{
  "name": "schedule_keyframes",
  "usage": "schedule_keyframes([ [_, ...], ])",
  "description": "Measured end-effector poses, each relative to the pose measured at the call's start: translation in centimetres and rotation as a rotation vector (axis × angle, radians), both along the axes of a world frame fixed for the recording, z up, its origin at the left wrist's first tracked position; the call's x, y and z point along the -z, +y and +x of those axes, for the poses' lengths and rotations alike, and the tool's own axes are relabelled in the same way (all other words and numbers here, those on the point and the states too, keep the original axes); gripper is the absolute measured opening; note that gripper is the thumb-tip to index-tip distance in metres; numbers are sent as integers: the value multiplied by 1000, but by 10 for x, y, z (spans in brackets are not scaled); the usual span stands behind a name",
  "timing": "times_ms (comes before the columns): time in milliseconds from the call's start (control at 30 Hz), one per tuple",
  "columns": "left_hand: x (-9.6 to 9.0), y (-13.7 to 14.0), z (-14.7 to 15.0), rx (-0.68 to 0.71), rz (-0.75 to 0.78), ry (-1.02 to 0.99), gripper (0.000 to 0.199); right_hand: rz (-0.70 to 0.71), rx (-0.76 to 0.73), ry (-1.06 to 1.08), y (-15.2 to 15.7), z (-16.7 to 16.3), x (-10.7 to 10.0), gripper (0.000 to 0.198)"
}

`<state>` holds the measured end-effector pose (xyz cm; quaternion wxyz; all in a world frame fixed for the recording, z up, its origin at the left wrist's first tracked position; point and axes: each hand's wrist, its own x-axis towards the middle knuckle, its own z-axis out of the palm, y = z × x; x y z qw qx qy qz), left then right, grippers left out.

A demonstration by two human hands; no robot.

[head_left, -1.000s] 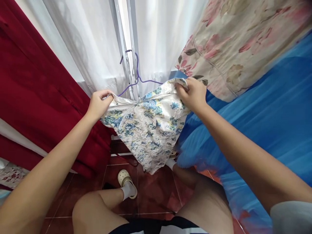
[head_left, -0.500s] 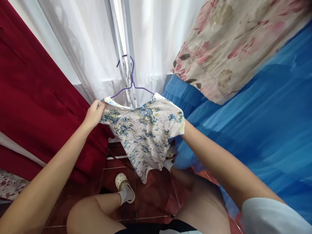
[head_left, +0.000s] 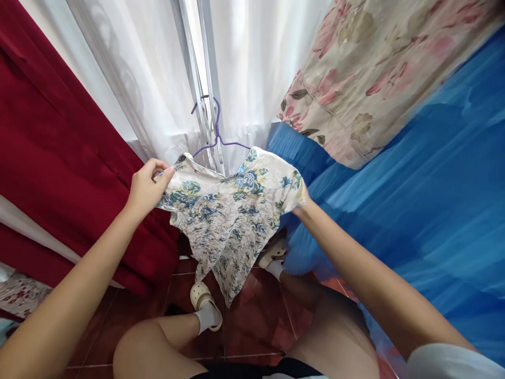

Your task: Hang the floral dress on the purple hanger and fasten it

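Note:
A white blouse (head_left: 236, 210) with blue and green flowers hangs on a purple hanger (head_left: 217, 126), whose hook is up by the metal bars. My left hand (head_left: 148, 184) is closed on the blouse's shoulder at the left, thumb on top of the cloth. On the other side, my right hand (head_left: 302, 208) is tucked under or inside the short sleeve, so its fingers are hidden. The hanger's left arm runs into the neck opening, and the body of the blouse hangs in folds above the floor.
Dark red curtain cloth (head_left: 71, 131) hangs at the left, and white curtains (head_left: 252, 63) fill the back around metal bars (head_left: 200, 68). To the right are a beige floral cloth (head_left: 355, 79) and blue tulle (head_left: 414, 184). Cream clogs (head_left: 201, 295) stand on red floor tiles (head_left: 252, 316).
The left shoulder of the blouse has been drawn up and spread more, with my left hand gripping further over it. The hem has swung and folded into two points. The hanger has shifted slightly.

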<state>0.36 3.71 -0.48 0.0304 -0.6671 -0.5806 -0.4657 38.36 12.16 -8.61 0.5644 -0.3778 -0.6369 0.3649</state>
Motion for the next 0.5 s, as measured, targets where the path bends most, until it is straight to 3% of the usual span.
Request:
schedule_keyframes([
  [100, 10, -4, 0, 11, -2, -35, 26, -85, 22, 94, -9, 19, -9, 58],
  [200, 10, -7, 11, 16, 72, -176, 25, -68, 153, 152, -18, 30, -25, 47],
  [367, -19, -13, 38, 24, 53, -160, 26, -66, 165, 304, -4, 37, -65, 28],
  [500, -47, -8, 60, 21, 55, -4, 25, -16, 276, 384, 14, 45, -81, 31],
])
